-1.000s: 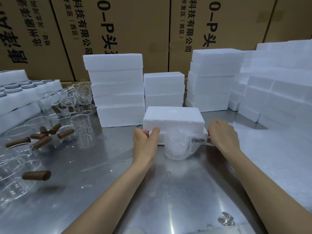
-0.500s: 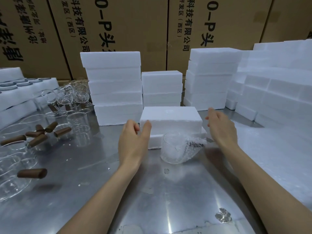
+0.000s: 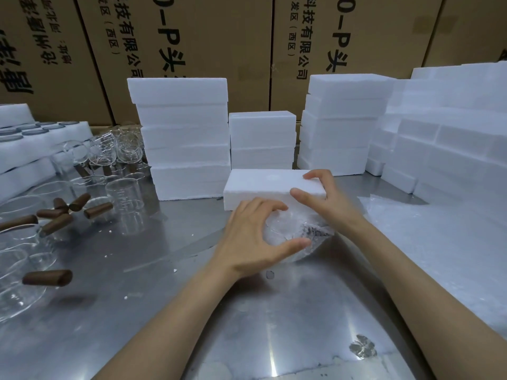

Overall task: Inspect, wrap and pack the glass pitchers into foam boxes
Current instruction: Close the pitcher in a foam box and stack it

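A wrapped pitcher (image 3: 290,237) sits on the shiny metal table (image 3: 170,311), right in front of a closed white foam box (image 3: 263,187). The pitcher is see-through glass with bubbly plastic wrap around it, and it touches the front of the box. The left hand (image 3: 252,242) is curled around the near side of the pitcher, with the thumb below and the fingers bent over the top. The right hand (image 3: 326,204) reaches in from the other side, with one finger on the top of the foam box and the thumb pointing out over the pitcher. Its fingers are bent, but I cannot tell if it has hold of the box or the wrap. Behind the box stand tall stacks of foam boxes (image 3: 181,138), and behind those are big brown cardboard boxes (image 3: 208,37) with black writing. On the left side of the table are many bare glass pitchers (image 3: 124,198) with brown wooden handles (image 3: 48,277). A sheet of bubbly wrap (image 3: 439,242) lies on the right side of the table.
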The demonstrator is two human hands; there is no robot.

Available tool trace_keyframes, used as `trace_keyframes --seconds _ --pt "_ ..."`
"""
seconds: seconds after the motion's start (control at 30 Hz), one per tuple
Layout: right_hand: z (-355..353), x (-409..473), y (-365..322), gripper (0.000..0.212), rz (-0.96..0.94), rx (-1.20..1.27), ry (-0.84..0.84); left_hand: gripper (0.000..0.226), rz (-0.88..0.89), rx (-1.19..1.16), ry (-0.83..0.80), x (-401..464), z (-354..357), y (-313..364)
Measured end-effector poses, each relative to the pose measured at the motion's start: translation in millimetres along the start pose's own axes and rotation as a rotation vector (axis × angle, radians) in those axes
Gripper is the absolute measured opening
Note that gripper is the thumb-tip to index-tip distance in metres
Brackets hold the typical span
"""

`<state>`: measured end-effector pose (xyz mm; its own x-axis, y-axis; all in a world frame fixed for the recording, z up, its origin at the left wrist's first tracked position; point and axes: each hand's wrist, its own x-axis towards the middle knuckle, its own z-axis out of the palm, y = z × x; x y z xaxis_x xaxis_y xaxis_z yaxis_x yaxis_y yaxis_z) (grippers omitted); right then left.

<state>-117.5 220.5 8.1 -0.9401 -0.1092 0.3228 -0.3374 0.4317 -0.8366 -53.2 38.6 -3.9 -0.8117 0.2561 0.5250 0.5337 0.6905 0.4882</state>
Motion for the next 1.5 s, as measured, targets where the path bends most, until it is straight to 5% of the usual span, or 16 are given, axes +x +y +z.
trace_keyframes --seconds 0.27,0.53,0.67,1.07,1.37,1.5 --pt "1 6 4 0.067 -0.005 0.072 0.126 0.068 0.018 -0.022 -0.023 1 -3 3" --pt "-10 9 1 0.067 0.159 0.451 0.345 0.059 0.095 -0.116 0.266 5 -18 14" --pt "-11 10 1 0.063 0.180 0.533 0.413 0.058 -0.044 -0.276 0.400 24 -34 9" --pt "-6 7 2 0.066 0.166 0.519 0.367 0.060 -0.238 -0.329 0.072 57 -1 -32" --pt "-2 6 -1 0.062 0.148 0.506 0.313 0.072 -0.198 -0.274 0.021 43 11 -42" --pt "-3 7 0 0.054 0.137 0.494 0.290 0.058 -0.169 -0.242 0.019 44 9 -43"
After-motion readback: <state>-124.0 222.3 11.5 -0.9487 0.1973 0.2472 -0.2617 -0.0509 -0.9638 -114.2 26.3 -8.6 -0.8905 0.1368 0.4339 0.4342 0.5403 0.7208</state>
